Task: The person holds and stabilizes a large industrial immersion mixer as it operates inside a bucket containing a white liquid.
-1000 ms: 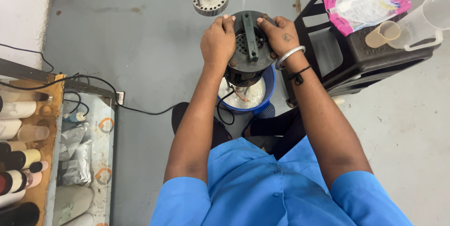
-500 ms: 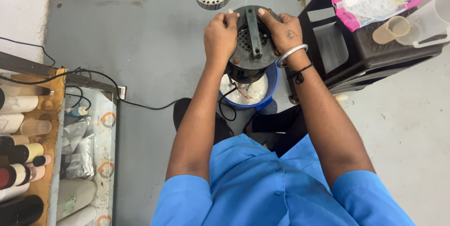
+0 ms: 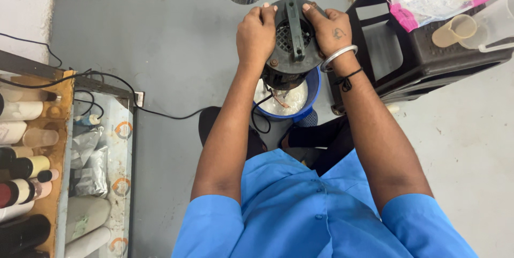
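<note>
The round black motor housing (image 3: 292, 41) is gripped on both flanks, left hand (image 3: 256, 36) and right hand (image 3: 327, 30) equally near, axis upright, held directly over the blue bucket (image 3: 310, 95) on the floor (image 3: 160, 38).

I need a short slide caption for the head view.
Both hands, left hand and right hand, grip a black motor above a blue bucket.

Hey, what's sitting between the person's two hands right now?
In the head view, a dark round motor housing with a grilled top and a centre bar sits between the left hand and the right hand; both grip its sides, above a blue bowl.
</note>
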